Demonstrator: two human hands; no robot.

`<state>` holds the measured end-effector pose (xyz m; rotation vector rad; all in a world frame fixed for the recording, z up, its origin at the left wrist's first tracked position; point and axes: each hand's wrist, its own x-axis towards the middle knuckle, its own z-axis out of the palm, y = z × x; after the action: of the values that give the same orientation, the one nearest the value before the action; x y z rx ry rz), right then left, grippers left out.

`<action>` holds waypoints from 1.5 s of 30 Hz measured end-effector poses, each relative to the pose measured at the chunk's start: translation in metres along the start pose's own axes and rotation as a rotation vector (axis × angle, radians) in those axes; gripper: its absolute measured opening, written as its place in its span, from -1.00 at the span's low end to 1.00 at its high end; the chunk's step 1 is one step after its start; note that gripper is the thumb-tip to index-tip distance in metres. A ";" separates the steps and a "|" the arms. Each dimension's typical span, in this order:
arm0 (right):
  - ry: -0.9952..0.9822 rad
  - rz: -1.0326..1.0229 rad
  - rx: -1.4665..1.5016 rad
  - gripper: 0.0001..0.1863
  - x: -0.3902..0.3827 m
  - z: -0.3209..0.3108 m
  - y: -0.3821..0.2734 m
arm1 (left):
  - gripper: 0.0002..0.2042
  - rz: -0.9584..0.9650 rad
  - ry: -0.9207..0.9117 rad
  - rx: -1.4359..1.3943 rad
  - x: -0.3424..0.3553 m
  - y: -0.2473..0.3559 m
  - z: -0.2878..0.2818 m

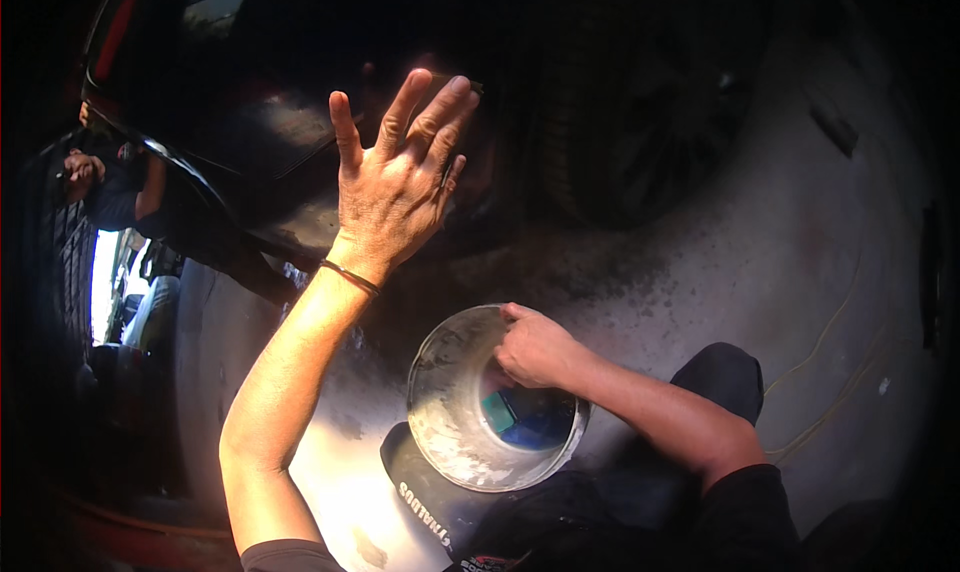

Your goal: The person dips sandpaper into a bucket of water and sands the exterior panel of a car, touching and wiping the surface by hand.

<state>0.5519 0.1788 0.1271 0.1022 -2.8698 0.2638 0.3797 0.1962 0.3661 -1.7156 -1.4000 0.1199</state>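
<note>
My left hand [395, 197] is stretched up with its fingers spread, a thin dark band around the wrist. It is over or against the dark, glossy car body [265, 132]; whether the palm touches is hidden. A narrow pale edge shows by the fingertips, too unclear to name. My right hand [540, 350] is closed on the far rim of a greyish, stained bucket [445, 412], with part of the hand inside the rim. At the bucket's bottom lie a green block-like piece [497, 412] and something dark blue.
A dark car wheel [650, 122] stands in shadow beyond the bucket. Thin yellowish cords [820, 422] run over the grey floor [780, 272] at right. A dark bar-shaped thing [833, 122] lies at far right. My dark-trousered knee [725, 377] is beside the bucket.
</note>
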 end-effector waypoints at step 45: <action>-0.124 0.024 -0.033 -0.83 0.000 -0.007 -0.002 | -0.34 -0.205 0.000 -0.142 -0.036 0.063 0.054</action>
<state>0.5536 0.1776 0.1341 0.0810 -2.9985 0.2226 0.3826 0.1990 0.2763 -1.6739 -1.6072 -0.0951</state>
